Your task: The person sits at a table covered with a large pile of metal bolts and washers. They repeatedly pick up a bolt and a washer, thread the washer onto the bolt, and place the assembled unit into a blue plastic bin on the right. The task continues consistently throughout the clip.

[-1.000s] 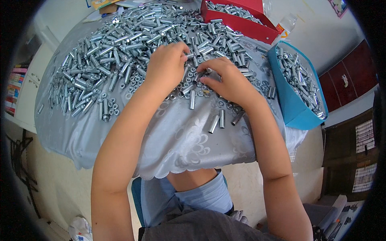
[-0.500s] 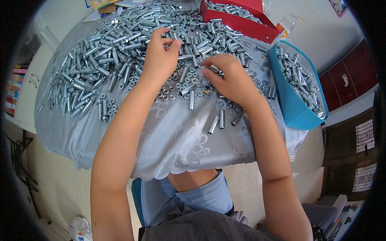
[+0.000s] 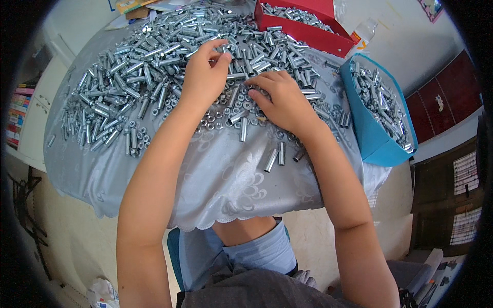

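Observation:
A large heap of shiny metal sleeve anchor bolts [image 3: 154,56] covers the far part of the table. My left hand [image 3: 205,72] is over the middle of the heap, its thumb and fingers curled toward each other around a small metal piece I cannot make out. Just right of it, my right hand [image 3: 282,100] is low over the loose parts with its fingers bent; what lies under them is mostly hidden. Between my forearms are scattered hex nuts [image 3: 210,120] and an upright-lying metal sleeve [image 3: 243,130]. Two more sleeves [image 3: 276,156] lie nearer the front edge.
A blue box [image 3: 382,149] full of bolts stands at the table's right edge. Behind it are a red box [image 3: 308,37] holding more bolts and a clear plastic bottle [image 3: 363,33]. A silvery patterned tablecloth [image 3: 226,190] hangs over the front edge, above my lap.
My right hand has shifted left, closer to my left hand. The left fingers have moved slightly to the right, nearer to the thumb.

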### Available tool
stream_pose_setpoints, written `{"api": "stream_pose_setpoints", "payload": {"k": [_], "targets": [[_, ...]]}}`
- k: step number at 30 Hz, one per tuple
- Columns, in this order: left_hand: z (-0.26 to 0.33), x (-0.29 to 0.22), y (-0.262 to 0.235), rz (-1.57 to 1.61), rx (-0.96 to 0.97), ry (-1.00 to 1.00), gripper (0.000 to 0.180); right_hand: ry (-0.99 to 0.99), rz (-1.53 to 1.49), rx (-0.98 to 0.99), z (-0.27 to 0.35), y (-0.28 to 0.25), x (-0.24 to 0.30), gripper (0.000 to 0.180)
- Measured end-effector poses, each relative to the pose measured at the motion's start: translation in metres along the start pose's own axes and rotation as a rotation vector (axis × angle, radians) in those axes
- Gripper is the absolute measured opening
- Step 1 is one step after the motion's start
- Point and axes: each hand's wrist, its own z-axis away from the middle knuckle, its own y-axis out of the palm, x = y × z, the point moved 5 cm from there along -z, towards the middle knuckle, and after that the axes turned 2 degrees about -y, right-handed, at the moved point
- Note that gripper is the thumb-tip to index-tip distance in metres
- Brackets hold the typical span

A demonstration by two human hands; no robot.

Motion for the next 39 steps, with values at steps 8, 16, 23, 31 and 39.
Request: {"api": "stream_pose_setpoints", "payload": {"k": [8, 16, 23, 31, 39], "targets": [[0.003, -0.002, 0.000, 0.004, 0.005, -0.008, 0.022, -0.018, -0.036, -0.094, 0.002, -0.004, 0.000, 0.019], [0.006, -0.011, -0.005, -0.040, 0.048, -0.061, 0.019, 0.013, -0.068, -0.031, -0.002, -0.009, 0.004, 0.019], [0.009, -0.015, -0.013, -0.109, -0.044, -0.002, 0.016, -0.003, -0.101, -0.023, -0.005, -0.009, 0.005, 0.020], [0.012, -0.014, -0.016, -0.167, -0.068, -0.012, 0.015, 0.028, -0.102, -0.008, -0.006, -0.007, 0.004, 0.022], [0.011, -0.004, -0.014, -0.075, -0.060, -0.019, 0.014, 0.042, -0.192, -0.094, -0.002, -0.006, -0.010, 0.025]]}}
